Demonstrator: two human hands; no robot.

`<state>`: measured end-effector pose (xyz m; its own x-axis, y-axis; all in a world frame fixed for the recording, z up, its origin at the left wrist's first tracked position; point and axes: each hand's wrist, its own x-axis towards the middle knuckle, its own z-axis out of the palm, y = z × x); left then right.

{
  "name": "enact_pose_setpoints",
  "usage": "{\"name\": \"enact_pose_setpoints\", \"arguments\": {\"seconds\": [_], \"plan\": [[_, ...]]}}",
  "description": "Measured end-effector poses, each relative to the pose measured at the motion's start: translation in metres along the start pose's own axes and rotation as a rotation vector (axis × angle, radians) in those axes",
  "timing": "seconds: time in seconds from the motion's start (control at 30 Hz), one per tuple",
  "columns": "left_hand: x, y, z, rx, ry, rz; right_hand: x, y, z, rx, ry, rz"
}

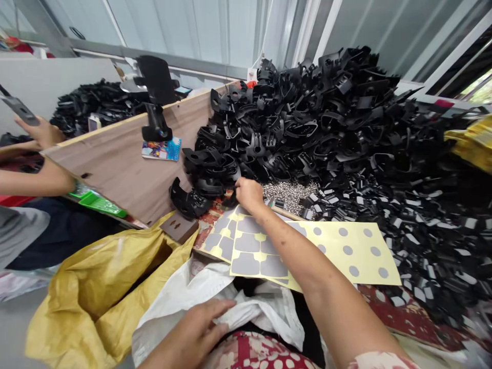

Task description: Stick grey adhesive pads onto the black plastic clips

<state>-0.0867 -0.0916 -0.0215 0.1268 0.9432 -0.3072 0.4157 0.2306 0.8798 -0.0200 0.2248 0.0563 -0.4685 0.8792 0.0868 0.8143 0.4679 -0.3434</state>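
My right hand (249, 195) reaches to the near edge of a big pile of black plastic parts (307, 123), its fingers curled closed beside a small black piece; what they grip is hidden. Low in the view, my left hand (198, 328) has its fingers apart over a white sack (172, 294) and holds nothing. Under my right forearm lie yellow sheets with grey rounded stickers (246, 261) and grey round dots (348, 250). Just beyond them is a heap of small silvery metal pieces (292, 195). A black curved part (188, 202) rests left of my right hand.
A wooden board (123, 154) stands at the left, with a black phone-holder-like part (157, 97) near it. A brown block (179, 227) sits by a yellow sack (96, 287). Small black-and-white pieces (415, 241) spread right. Another person's hand (44, 132) is at far left.
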Motion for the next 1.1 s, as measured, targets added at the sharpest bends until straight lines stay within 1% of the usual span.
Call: {"name": "enact_pose_setpoints", "arguments": {"seconds": [0.07,0.1,0.13,0.17,0.2,0.23,0.27,0.3,0.33,0.37,0.4,0.43,0.5,0.53,0.57,0.6,0.67,0.73,0.8,0.83,0.87,0.93,0.97,1.0,1.03,1.1], "plan": [[0.003,0.016,-0.011,-0.212,0.069,-0.021,-0.007,0.026,-0.024,0.016,0.124,0.001],[0.008,0.025,-0.015,-0.325,0.143,-0.026,-0.015,0.039,-0.036,0.046,0.21,-0.016],[0.013,0.035,-0.019,-0.434,0.241,-0.019,-0.028,0.049,-0.047,0.095,0.301,-0.053],[0.02,0.045,-0.022,-0.538,0.334,0.005,-0.045,0.057,-0.056,0.16,0.38,-0.115],[0.028,0.056,-0.024,-0.641,0.394,0.041,-0.065,0.063,-0.063,0.234,0.432,-0.2],[0.036,0.068,-0.025,-0.743,0.39,0.076,-0.087,0.066,-0.067,0.305,0.451,-0.3],[0.044,0.079,-0.023,-0.838,0.315,0.1,-0.11,0.068,-0.068,0.362,0.419,-0.404],[0.052,0.09,-0.02,-0.912,0.195,0.108,-0.133,0.068,-0.066,0.401,0.386,-0.492],[0.06,0.099,-0.015,-0.954,0.056,0.099,-0.154,0.069,-0.063,0.418,0.363,-0.549],[0.069,0.107,-0.009,-0.963,-0.056,0.081,-0.172,0.071,-0.059,0.429,0.352,-0.562],[0.078,0.113,-0.003,-0.945,-0.12,0.062,-0.188,0.075,-0.054,0.435,0.356,-0.537],[0.087,0.118,0.004,-0.915,-0.128,0.046,-0.202,0.081,-0.049,0.445,0.368,-0.471],[0.107,0.122,0.014,-0.869,-0.039,0.024,-0.225,0.095,-0.039,0.478,0.387,-0.27],[0.118,0.123,0.017,-0.862,0.007,0.009,-0.235,0.103,-0.033,0.493,0.372,-0.182],[0.129,0.123,0.019,-0.858,0.032,-0.009,-0.244,0.11,-0.027,0.504,0.339,-0.125],[0.139,0.122,0.019,-0.851,0.036,-0.028,-0.252,0.115,-0.021,0.508,0.299,-0.106],[0.157,0.121,0.02,-0.825,0.006,-0.063,-0.266,0.121,-0.009,0.489,0.224,-0.152],[0.171,0.119,0.02,-0.79,-0.014,-0.093,-0.275,0.121,-0.004,0.479,0.194,-0.184],[0.178,0.118,0.021,-0.774,-0.006,-0.111,-0.279,0.119,-0.01,0.571,0.159,-0.14],[0.18,0.118,0.022,-0.773,0.0,-0.113,-0.281,0.117,-0.017,0.677,0.093,-0.118],[0.182,0.117,0.023,-0.776,0.01,-0.11,-0.282,0.116,-0.026,0.815,-0.009,-0.11],[0.182,0.117,0.024,-0.786,0.031,-0.096,-0.283,0.112,-0.047,1.085,-0.253,-0.139],[0.18,0.118,0.024,-0.79,0.04,-0.087,-0.283,0.11,-0.056,1.153,-0.319,-0.142],[0.178,0.118,0.024,-0.799,0.047,-0.076,-0.282,0.108,-0.062,1.159,-0.302,-0.125],[0.175,0.118,0.024,-0.818,0.048,-0.066,-0.278,0.107,-0.065,1.108,-0.2,-0.083],[0.165,0.119,0.024,-0.9,0.033,-0.053,-0.268,0.107,-0.062,0.939,0.107,0.026]]}}
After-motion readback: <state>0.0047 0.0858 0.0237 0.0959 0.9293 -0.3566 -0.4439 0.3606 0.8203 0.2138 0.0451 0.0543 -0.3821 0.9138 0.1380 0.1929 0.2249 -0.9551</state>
